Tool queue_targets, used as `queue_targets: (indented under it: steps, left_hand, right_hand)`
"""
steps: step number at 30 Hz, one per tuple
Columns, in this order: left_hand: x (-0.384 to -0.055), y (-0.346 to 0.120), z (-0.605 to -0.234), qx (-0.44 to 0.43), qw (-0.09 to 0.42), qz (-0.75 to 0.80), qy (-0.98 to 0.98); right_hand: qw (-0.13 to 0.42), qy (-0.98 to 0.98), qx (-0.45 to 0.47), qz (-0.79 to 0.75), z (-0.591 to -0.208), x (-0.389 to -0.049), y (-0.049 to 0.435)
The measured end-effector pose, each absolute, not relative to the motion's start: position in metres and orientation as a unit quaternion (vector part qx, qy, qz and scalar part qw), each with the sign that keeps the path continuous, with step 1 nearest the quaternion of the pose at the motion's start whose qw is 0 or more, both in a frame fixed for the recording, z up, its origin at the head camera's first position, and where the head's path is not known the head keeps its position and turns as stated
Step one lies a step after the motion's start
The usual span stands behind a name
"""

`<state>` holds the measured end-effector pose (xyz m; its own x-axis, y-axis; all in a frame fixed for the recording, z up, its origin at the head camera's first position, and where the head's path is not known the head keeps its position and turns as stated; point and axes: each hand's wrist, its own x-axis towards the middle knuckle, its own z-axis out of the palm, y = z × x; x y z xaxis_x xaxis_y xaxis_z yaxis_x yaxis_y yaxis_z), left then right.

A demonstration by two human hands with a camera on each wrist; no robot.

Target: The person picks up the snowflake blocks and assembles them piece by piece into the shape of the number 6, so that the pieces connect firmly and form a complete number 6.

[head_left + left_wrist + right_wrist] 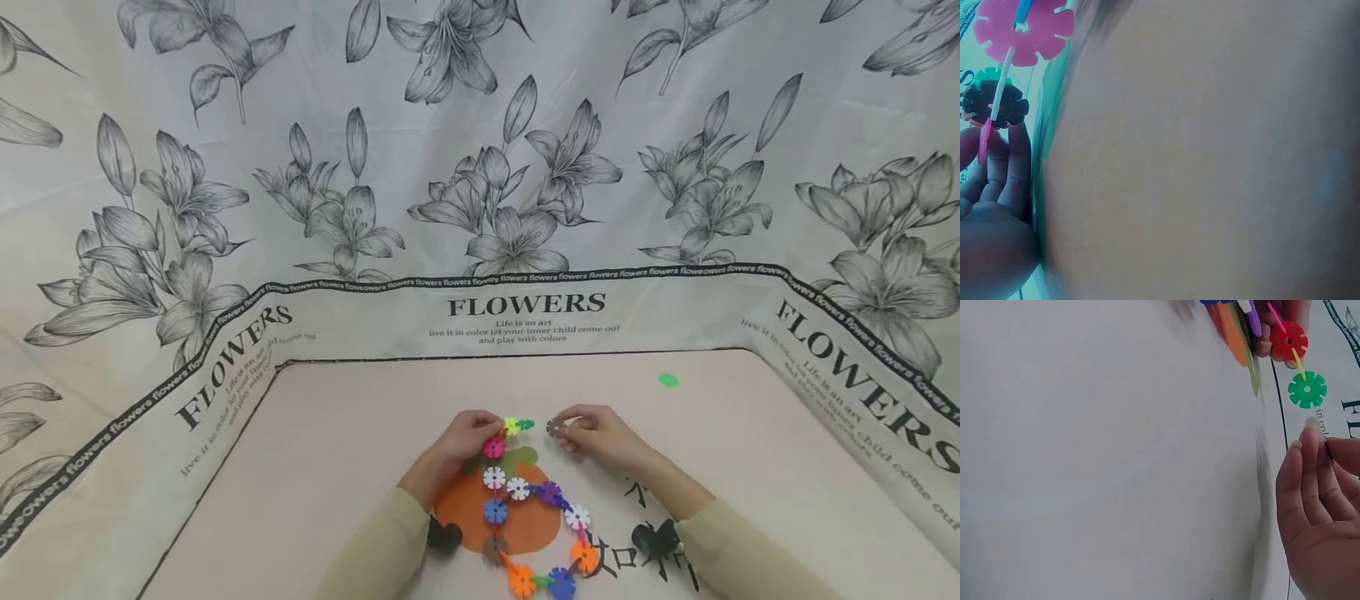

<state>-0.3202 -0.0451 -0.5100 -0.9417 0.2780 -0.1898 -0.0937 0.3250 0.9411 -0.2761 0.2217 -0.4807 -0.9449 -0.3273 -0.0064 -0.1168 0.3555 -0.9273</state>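
Note:
A chain of slotted plastic snowflake discs in many colours curves below the hands in the head view, including a blue disc and an orange disc. My left hand pinches its upper end by the pink disc and yellow disc. A green disc forms the tip, pointing right. My right hand pinches a loose grey-brown disc, a small gap from that tip. In the right wrist view, the green disc stands just above my right fingertips; the held disc is mostly hidden there.
A separate bright green disc lies farther back on the right of the table. Beneath the chain, the pale tabletop bears an orange printed shape and dark characters. Flower-printed fabric surrounds the table's back and sides.

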Motion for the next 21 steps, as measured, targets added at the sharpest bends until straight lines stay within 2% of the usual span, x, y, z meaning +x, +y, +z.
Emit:
queue_targets:
  steps: [21]
  left_hand:
    - [-0.32,-0.045,-0.508,0.052,0.169,0.579,0.796]
  right_hand:
    - [0.109,0.755,-0.075,-0.643,-0.49,-0.291,0.199]
